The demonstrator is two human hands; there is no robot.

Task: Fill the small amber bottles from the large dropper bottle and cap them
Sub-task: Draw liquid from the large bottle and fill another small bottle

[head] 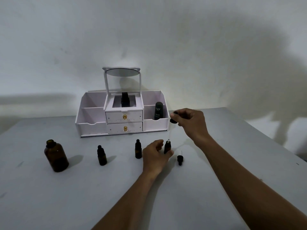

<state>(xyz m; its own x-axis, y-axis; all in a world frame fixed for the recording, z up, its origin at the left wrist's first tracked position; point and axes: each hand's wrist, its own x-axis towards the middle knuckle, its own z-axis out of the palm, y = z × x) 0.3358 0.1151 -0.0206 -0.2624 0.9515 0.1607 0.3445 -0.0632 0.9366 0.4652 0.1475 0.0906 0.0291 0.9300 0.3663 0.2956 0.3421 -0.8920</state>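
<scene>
Large dropper bottle [56, 156] stands uncapped at the far left of the grey table [49, 196], well apart from both hands. We judge it the heaviest item here: rigid amber glass, round-shouldered, smooth and probably slippery. It is best taken round the body, not the narrow neck.

Next right, the first small bottle [101, 156] and the second small bottle [138, 149] stand upright with black dropper caps on. We cannot tell whether they hold liquid. We judge both light, tall for their base and easily tipped.

Behind them sits a white organiser [93, 113] of flat matte panels, with two drawers and a black tube [157, 111] in its right compartment.

The left hand [155, 153] grips the third small bottle [167, 146], with the thumb on one side and curled fingers on the other, steadying it on the table. Its neck is open.

Directly above hangs the glass pipette [169, 135]. Its tip is at the bottle's mouth, but we cannot tell whether it is inside. We judge the pipette thin and fragile, to be handled only by its black collar and bulb.

A loose small cap [180, 159] lies on its side just beside the held bottle.

The right hand [189, 123] has its fingertips closed in a pinch on the pipette's rubber bulb.
</scene>
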